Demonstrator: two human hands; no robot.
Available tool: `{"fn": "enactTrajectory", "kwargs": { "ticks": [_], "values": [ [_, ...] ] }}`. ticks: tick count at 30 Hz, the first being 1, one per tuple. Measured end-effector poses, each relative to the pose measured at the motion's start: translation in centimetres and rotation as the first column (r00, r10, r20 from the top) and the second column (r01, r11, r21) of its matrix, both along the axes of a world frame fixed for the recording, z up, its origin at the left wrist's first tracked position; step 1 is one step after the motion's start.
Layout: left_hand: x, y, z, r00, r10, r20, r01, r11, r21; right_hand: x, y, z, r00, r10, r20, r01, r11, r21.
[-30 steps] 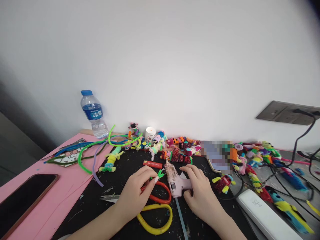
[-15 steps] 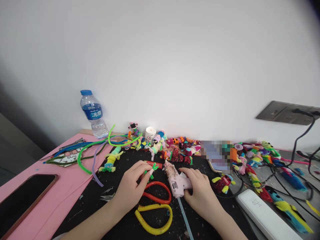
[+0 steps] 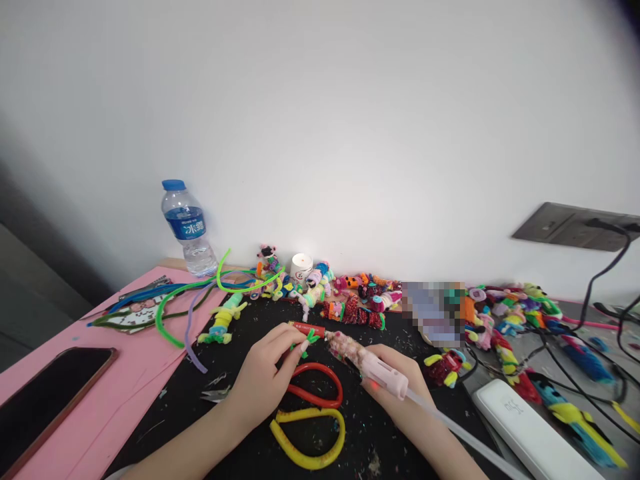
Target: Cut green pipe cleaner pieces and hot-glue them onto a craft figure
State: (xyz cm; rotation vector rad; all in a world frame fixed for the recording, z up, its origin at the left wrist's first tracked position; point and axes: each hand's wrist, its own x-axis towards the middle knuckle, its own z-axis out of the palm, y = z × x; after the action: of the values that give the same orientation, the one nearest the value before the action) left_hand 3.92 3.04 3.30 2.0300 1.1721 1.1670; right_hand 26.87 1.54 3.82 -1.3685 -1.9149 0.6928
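Observation:
My left hand (image 3: 263,377) pinches a small green pipe-cleaner piece (image 3: 309,339) between its fingertips, just above the black mat (image 3: 240,427). My right hand (image 3: 400,393) is wrapped round a pink hot glue gun (image 3: 373,363), lifted and tilted, its crusted nozzle (image 3: 333,340) pointing left and almost touching the green piece. A clear glue stick (image 3: 460,433) trails out of the gun's back. Scissors with red and yellow handles (image 3: 313,417) lie under my hands. A red lighter (image 3: 306,328) lies beside the green piece.
A water bottle (image 3: 186,230), long pipe cleaners (image 3: 175,303) and a lit candle (image 3: 301,265) stand toward the wall. Several pipe-cleaner figures (image 3: 350,300) line the back and right. A dark phone (image 3: 45,400) lies on pink paper. A white power bank (image 3: 530,437) and cables (image 3: 600,280) are at right.
My right hand lifted the glue gun off the mat and tilted its nozzle toward the green piece. My left hand moved the green piece up and slightly left.

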Motion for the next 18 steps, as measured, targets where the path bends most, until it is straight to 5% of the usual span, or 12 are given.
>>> {"fn": "enactTrajectory", "kwargs": {
  "ticks": [18],
  "values": [
    [0.28,-0.25,0.12,0.999,-0.037,-0.031,0.037,0.999,-0.003,-0.51,-0.25,0.24,0.999,0.047,-0.003,-0.047,0.999,-0.012]
  ]
}}
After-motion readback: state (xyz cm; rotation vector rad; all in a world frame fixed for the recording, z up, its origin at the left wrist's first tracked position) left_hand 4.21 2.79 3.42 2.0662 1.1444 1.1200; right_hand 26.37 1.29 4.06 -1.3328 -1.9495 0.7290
